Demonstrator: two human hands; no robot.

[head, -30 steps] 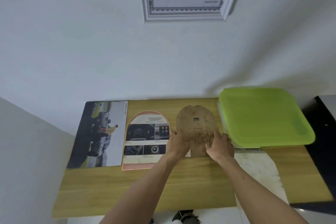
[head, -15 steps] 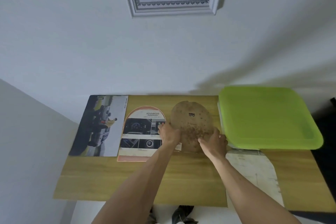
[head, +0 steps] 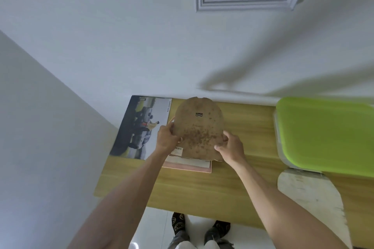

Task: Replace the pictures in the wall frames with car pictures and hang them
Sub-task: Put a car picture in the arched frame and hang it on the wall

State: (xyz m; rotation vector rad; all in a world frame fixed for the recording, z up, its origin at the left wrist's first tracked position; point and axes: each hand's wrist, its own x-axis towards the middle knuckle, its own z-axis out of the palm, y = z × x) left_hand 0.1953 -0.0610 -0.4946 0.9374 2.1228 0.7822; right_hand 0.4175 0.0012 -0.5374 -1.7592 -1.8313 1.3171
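Both hands hold a brown arched backing board (head: 199, 127) lifted off the wooden bench (head: 232, 186), toward its back edge. The left hand (head: 167, 140) grips the board's left edge with fingers curled round it; the right hand (head: 230, 145) pinches the lower right edge between thumb and fingers. A small dark hanger sits near the board's top.

Under the board lies an arched car picture (head: 190, 162), only its lower strip showing. Just left of it, at the bench's back left corner, a rectangular car picture (head: 141, 127) lies flat, showing a grey vehicle.

A green tray (head: 327, 137) sits at the back right of the bench. In front of it, near the right edge, lies a white arched sheet (head: 311, 196).

On the wall above hangs a white wall frame (head: 244, 4) holding a printed size sheet.
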